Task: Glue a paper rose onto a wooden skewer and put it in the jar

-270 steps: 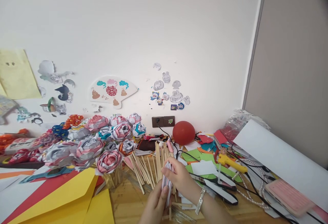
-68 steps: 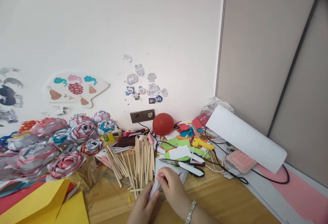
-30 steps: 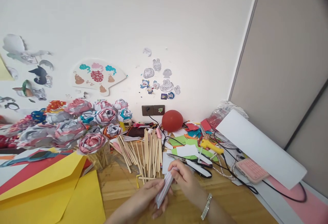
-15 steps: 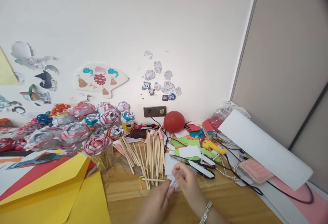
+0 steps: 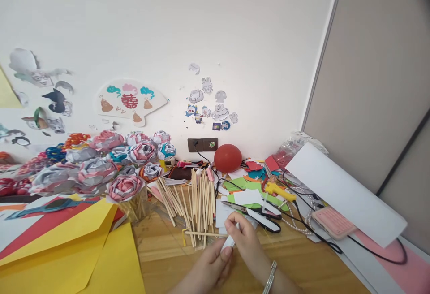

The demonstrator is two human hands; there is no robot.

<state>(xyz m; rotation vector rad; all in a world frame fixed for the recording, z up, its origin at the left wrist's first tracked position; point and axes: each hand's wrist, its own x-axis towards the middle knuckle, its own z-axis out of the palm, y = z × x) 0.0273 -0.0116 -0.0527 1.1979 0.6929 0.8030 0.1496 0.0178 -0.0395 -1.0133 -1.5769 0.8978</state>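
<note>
Between both hands is a small piece of folded white paper (image 5: 229,243), pinched at its two ends. My left hand (image 5: 215,258) is closed on its lower end, thumb on top. My right hand (image 5: 244,238), with a silver bracelet at the wrist, pinches the upper end with curled fingers. Just beyond the hands lie wooden sticks (image 5: 203,204) in a loose pile, one of them crosswise near my left fingers. Scissors (image 5: 251,215) with black and white handles lie beside my right hand, over white paper sheets (image 5: 221,213). The paper's far end is partly hidden by my fingers.
Paper flowers (image 5: 124,186) stand at the left, behind yellow envelopes (image 5: 67,249) and a blue-strapped watch (image 5: 55,204). A red balloon (image 5: 227,158) rests by the wall. On the right are a yellow glue gun (image 5: 280,191) with its cord, bead strings, a pink calculator (image 5: 334,222) and white card (image 5: 349,195).
The paper has turned in my fingers and now shows a flatter white face. My left hand has rolled slightly, and the view has shifted a little.
</note>
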